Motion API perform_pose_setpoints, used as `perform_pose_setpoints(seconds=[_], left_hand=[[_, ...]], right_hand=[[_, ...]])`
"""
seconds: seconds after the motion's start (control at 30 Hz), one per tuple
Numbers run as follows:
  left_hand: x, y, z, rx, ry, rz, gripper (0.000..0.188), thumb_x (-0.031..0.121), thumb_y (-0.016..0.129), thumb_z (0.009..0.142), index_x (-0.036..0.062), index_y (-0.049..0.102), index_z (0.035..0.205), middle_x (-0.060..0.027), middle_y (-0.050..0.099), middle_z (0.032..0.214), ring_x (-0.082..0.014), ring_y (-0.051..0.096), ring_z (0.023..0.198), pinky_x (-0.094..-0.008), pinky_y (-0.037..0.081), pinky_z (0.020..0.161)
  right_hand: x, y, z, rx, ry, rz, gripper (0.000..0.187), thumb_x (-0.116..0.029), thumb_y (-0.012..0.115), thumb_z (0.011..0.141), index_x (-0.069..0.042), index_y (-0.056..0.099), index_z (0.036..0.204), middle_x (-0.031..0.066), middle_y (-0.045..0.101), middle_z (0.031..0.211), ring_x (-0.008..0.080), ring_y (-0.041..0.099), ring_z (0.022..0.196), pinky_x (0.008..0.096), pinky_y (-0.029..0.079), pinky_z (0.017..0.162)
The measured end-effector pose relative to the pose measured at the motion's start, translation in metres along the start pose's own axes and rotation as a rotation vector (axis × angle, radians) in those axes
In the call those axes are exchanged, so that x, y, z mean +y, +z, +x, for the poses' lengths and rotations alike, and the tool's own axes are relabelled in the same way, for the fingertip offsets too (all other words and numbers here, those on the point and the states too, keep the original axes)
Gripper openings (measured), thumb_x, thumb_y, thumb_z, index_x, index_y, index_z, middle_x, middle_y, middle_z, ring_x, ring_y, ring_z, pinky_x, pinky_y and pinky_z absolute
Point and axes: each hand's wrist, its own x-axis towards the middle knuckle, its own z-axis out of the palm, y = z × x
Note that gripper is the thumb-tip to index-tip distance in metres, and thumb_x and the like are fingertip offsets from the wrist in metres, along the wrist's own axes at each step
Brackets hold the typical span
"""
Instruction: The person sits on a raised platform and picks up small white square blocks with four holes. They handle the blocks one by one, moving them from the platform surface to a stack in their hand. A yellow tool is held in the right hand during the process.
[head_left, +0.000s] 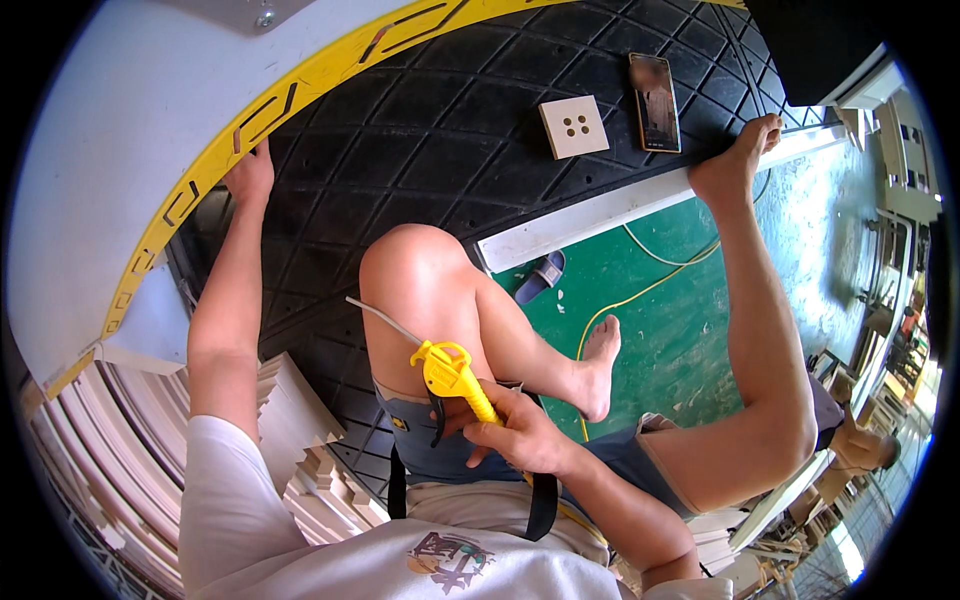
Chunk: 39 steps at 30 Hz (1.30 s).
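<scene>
My right hand (525, 432) is wrapped round the ribbed yellow handle of an air blow gun (450, 372). Its thin grey nozzle points up and left, above my bent knee. At the left my arm stretches forward, and my left hand (250, 178) meets the yellow slotted edge strip (262, 118) of a large pale panel or machine body (130, 130). The fingers go out of sight at that strip, so their grip is hidden. Under the strip and beside the hand lies a black, grooved platform (450, 130).
A phone (656, 105) and a cream square block with round holes (574, 127) lie on the platform. Below are a slipper (541, 277) and a yellow hose (640, 295) on the green floor (660, 330). Pale boards (130, 460) are stacked lower left. Another person (855, 450) is far right.
</scene>
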Motion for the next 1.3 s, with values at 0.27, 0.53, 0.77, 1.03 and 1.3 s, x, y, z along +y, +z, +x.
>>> perform_pose_setpoints(seconds=[0.27, 0.53, 0.77, 1.03, 1.3], left_hand=[[0.008, -0.010, -0.002, -0.101, -0.060, -0.089, 0.070, 0.050, 0.056, 0.103, 0.0009, 0.045, 0.152, -0.0256, 0.040, 0.159, -0.0439, 0.033, 0.148, -0.0523, 0.026, 0.122], [0.041, -0.047, -0.048, -0.012, -0.106, -0.129, 0.063, 0.041, 0.060, 0.102, -0.0054, 0.051, 0.144, -0.0314, 0.048, 0.149, -0.0482, 0.042, 0.140, -0.0526, 0.032, 0.118], [0.119, -0.089, -0.125, 0.079, -0.023, -0.457, 0.049, 0.022, 0.069, 0.093, 0.0038, 0.057, 0.137, -0.0208, 0.055, 0.143, -0.0423, 0.048, 0.137, -0.0603, 0.035, 0.113], [0.190, -0.162, -0.084, -0.491, -0.106, -0.935, 0.021, 0.022, 0.068, 0.096, 0.0045, 0.074, 0.106, -0.0141, 0.076, 0.094, -0.0285, 0.074, 0.086, -0.0364, 0.057, 0.079], [0.398, -0.157, -0.057, -0.952, 0.149, -1.117, 0.029, 0.026, 0.070, 0.096, 0.0016, 0.068, 0.111, -0.0076, 0.075, 0.088, -0.0156, 0.071, 0.078, -0.0317, 0.057, 0.073]], right_hand=[[-0.003, 0.001, -0.003, -0.002, -0.017, 0.017, 0.044, -0.003, 0.055, 0.098, 0.000, 0.051, 0.141, 0.0099, 0.064, 0.129, 0.0184, 0.064, 0.114, 0.0311, 0.063, 0.075], [-0.057, 0.018, -0.015, 0.080, -0.370, 0.071, 0.054, -0.005, 0.052, 0.096, 0.006, 0.037, 0.147, 0.0245, 0.060, 0.135, 0.0364, 0.064, 0.120, 0.0389, 0.065, 0.073], [-0.128, 0.068, -0.031, 0.173, -0.742, -0.197, 0.055, 0.007, 0.043, 0.093, 0.000, 0.031, 0.146, 0.0241, 0.058, 0.132, 0.0362, 0.063, 0.126, 0.0374, 0.068, 0.071], [-0.150, 0.077, -0.037, 0.218, -0.730, -0.341, 0.064, 0.018, 0.033, 0.085, -0.002, 0.029, 0.146, 0.0196, 0.053, 0.132, 0.0317, 0.060, 0.131, 0.0392, 0.069, 0.073], [-0.134, 0.053, -0.139, 0.206, -0.461, -0.501, 0.060, -0.008, 0.051, 0.101, -0.002, 0.024, 0.155, 0.0129, 0.059, 0.114, 0.0200, 0.071, 0.078, 0.0326, 0.060, 0.070]])
